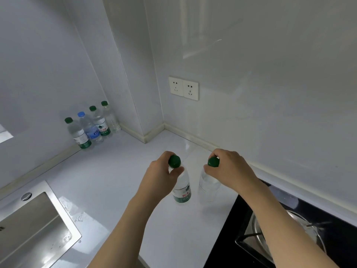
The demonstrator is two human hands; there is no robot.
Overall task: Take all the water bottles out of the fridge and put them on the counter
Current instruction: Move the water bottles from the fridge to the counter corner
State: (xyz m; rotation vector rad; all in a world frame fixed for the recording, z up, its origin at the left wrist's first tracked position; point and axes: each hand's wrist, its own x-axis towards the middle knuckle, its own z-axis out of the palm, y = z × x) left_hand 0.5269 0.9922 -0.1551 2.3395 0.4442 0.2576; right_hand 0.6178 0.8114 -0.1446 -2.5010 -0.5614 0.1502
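On the white tabletop (pixel 119 182) in the head view, two water bottles are standing upright side by side, near each other but apart, long axes vertical, bases appearing to be touching the surface. The left hand (pixel 161 172) is pinching the neck of the labelled bottle (pixel 181 190) just under its green cap, thumb and fingers (pixel 176 171) curling round it from the left side. The right hand (pixel 229 167) is gripping the label-less bottle (pixel 209 187) at its cap from the right side, fingers wrapping over the top. Each bottle is sitting directly below its own hand, so the release is turning on a straight upward lift of the fingers, no sideways pull, or the tall narrow bottles are likely tipping. The stove (pixel 289 225) edge is lying just beside the right bottle. Four more bottles (pixel 90 126) are standing in a row against the back wall, well apart to the left. The fridge is not showing in this view.
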